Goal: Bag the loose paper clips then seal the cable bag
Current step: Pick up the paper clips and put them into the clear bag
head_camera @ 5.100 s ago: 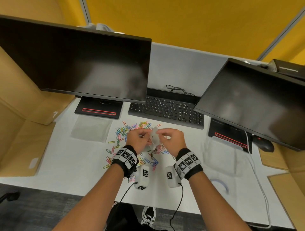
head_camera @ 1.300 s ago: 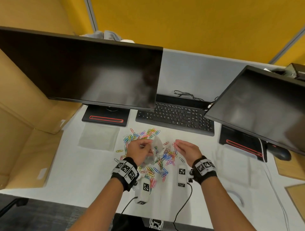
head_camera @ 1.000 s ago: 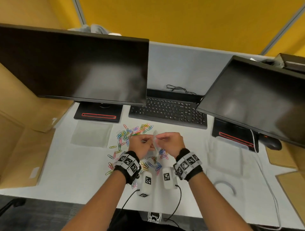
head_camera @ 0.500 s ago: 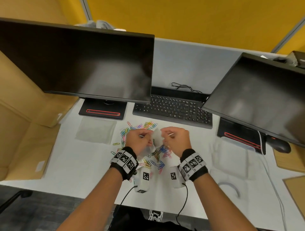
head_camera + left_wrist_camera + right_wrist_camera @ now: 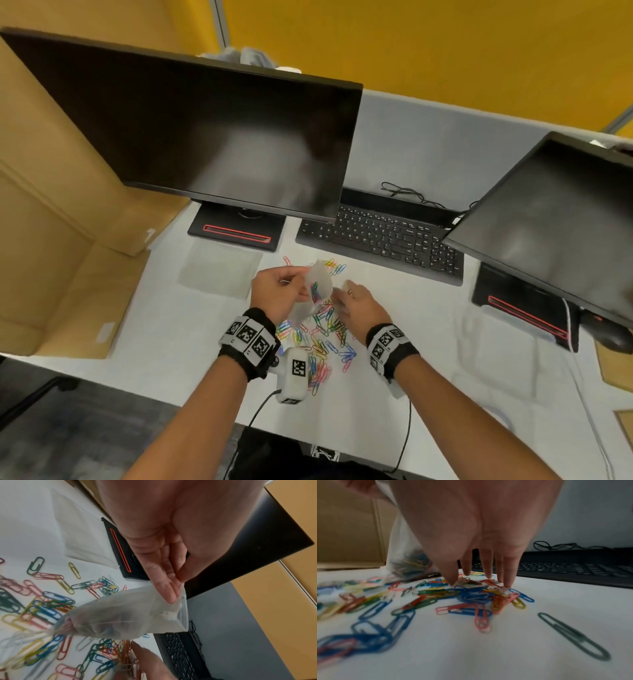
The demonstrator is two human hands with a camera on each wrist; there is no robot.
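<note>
From the head camera, the person's left hand [image 5: 279, 291] holds a small translucent bag [image 5: 317, 291] up above the white desk [image 5: 164, 329], fingers curled on its upper edge, and a few coloured clips show through the plastic. The right hand [image 5: 356, 305] is down on the pile of loose paper clips [image 5: 322, 339], which lies scattered between the two wrists in front of the black keyboard [image 5: 380, 236]. A flat clear bag [image 5: 219, 270] lies to the left of the clips, near the base of the left monitor [image 5: 205, 137]. The right monitor [image 5: 555, 222] leans in from the other side, and cardboard [image 5: 51, 240] lines the left edge of the desk.

Over to the left wrist camera: the left hand [image 5: 164, 536] pinches the bag [image 5: 123, 616] at its mouth, fingers [image 5: 164, 586] pressed against the rim, the bag hanging tilted over the paper clips [image 5: 44, 604]. The right hand's fingertip [image 5: 145, 654] shows below, among the clips.

Now the right wrist camera: the right hand [image 5: 479, 527] has its fingers [image 5: 488, 563] straight and spread, tips touching the top of the paper clips [image 5: 471, 592]; nothing is gripped. The bag [image 5: 407, 555] hangs just left of it with clips gathered at its bottom. One dark green clip [image 5: 573, 635] lies apart on the right, on the desk [image 5: 488, 649].
</note>
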